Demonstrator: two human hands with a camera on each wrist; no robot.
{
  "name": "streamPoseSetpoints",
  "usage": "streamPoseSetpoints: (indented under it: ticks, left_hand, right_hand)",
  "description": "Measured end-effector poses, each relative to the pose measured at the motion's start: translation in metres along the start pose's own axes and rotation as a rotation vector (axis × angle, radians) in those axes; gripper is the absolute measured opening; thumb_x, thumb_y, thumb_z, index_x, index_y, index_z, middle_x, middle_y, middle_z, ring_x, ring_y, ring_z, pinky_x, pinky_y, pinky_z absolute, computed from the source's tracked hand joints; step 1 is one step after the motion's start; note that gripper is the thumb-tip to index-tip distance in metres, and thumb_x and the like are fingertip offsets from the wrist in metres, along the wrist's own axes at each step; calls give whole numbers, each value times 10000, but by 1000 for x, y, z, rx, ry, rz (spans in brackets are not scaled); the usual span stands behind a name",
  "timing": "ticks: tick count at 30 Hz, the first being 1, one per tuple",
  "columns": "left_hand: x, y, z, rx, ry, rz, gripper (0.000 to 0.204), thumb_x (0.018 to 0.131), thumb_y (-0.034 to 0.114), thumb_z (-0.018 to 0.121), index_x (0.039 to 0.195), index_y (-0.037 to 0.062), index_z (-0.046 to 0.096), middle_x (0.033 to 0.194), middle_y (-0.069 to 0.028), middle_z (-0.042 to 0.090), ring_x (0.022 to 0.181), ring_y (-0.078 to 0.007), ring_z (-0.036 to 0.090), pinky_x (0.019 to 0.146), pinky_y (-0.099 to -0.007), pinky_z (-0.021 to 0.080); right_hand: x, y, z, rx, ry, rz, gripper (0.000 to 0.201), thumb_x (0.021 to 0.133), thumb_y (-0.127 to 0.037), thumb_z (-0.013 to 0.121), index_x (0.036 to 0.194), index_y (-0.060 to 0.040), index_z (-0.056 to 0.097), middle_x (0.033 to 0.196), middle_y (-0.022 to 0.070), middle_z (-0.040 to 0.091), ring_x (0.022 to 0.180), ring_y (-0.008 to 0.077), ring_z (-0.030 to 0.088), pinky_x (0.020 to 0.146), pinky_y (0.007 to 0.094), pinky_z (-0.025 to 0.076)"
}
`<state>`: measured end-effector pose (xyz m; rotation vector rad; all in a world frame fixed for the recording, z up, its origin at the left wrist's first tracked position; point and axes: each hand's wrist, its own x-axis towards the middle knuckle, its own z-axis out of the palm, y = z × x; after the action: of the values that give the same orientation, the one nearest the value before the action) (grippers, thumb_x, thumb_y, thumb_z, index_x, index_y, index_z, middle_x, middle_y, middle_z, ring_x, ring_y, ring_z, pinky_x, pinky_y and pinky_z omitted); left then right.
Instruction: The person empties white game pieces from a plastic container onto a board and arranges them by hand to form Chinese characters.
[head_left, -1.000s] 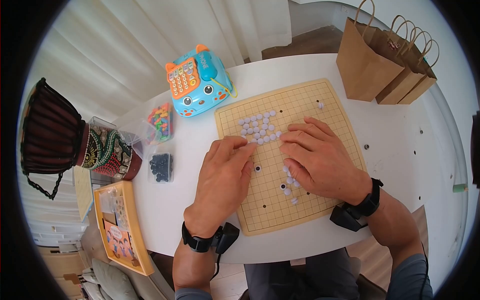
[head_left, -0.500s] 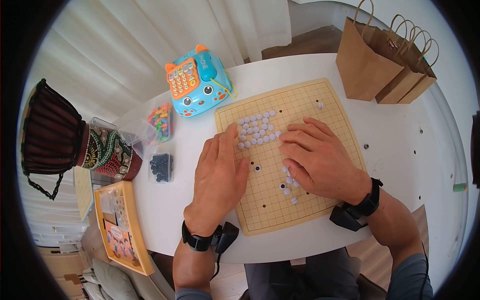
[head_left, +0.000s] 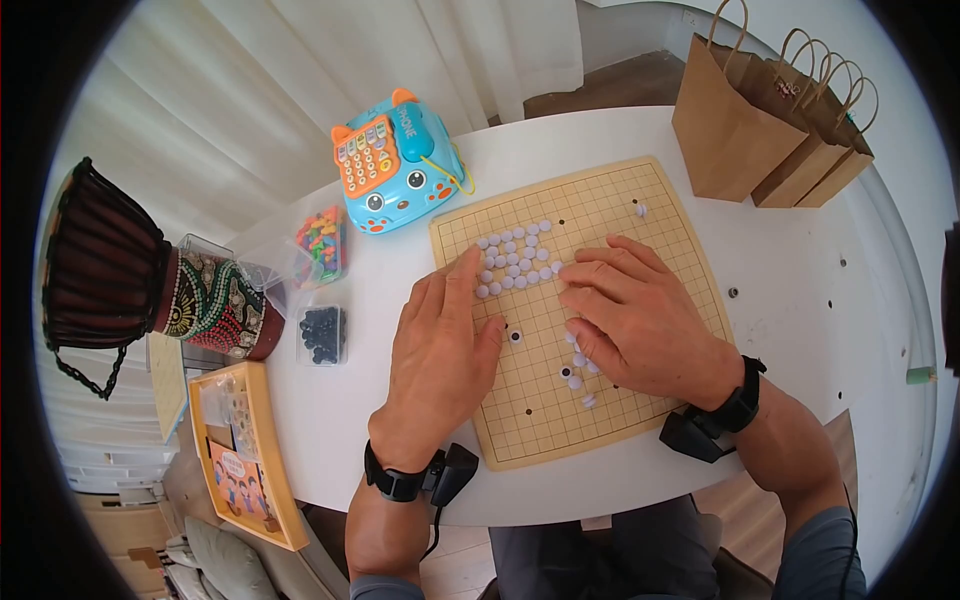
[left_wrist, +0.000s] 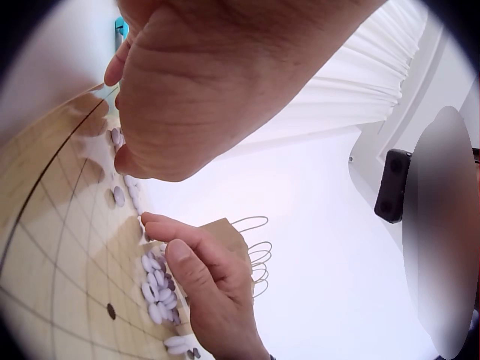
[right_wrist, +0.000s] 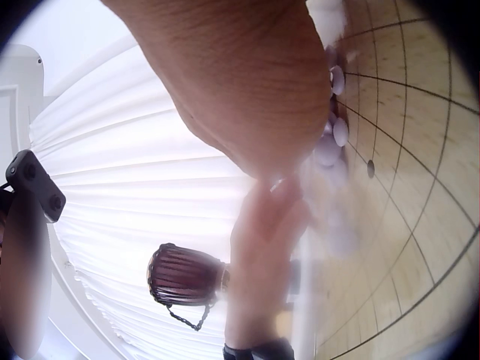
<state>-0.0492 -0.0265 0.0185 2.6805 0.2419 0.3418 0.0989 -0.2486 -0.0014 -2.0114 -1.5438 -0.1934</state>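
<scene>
A wooden Go board (head_left: 630, 405) lies on the white table, with white Go stones (head_left: 513, 259) set in rows on its far left part. My left hand (head_left: 435, 345) is beside the left end of these rows, fingers extended and the index fingertip right at the edge stones. Over the board's middle is my right hand (head_left: 645, 325), its fingers loosely bent and a fingertip at the right end of the near row. More white stones (head_left: 574, 383) lie loose by its thumb, partly hidden under the hand. Stones under the palms show edge-on in both wrist views.
A toy telephone (head_left: 400, 170) stands behind the board. Left of it are a box of colourful pieces (head_left: 322, 240), a box of black stones (head_left: 322, 336), a drum (head_left: 215, 300) and a wooden tray (head_left: 285, 500). Paper bags (head_left: 735, 130) stand at the back right.
My left hand has moved left and its fingers have straightened, uncovering stones at the near row's left end. The index finger then shifted slightly toward the rows. My right hand stays in place.
</scene>
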Motion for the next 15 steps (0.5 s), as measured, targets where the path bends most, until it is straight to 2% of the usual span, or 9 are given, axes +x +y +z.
streamPoseSetpoints:
  ticks: [6, 12, 15]
  left_hand:
    - [2, 1, -1, -35, 12, 102, 703, 1029, 65, 786, 1677, 17, 518, 1573, -260, 649, 1476, -461, 589, 1243, -519, 497]
    - [1, 2, -1, -7, -55, 75, 696, 1028, 63, 782, 1674, 17, 527, 1587, -251, 649, 1510, -461, 573, 1279, -536, 464]
    - [1, 1, 0, -21, -37, 80, 694, 1027, 58, 781, 1672, 16, 527, 1589, -248, 647, 1501, -460, 579, 1272, -531, 473]
  right_hand:
    - [0, -1, 1, -2, 4, 0, 227, 1007, -157, 807, 1207, -53, 774, 1369, 107, 760, 1389, 334, 674, 1285, 568, 463]
    - [0, -1, 0, -4, 3, 2, 225, 1004, -154, 808, 1204, -53, 778, 1367, 103, 762, 1381, 328, 677, 1284, 565, 465]
    - [0, -1, 0, -3, 6, -2, 226, 1000, -153, 808, 1201, -54, 778, 1367, 100, 761, 1378, 325, 677, 1281, 564, 467]
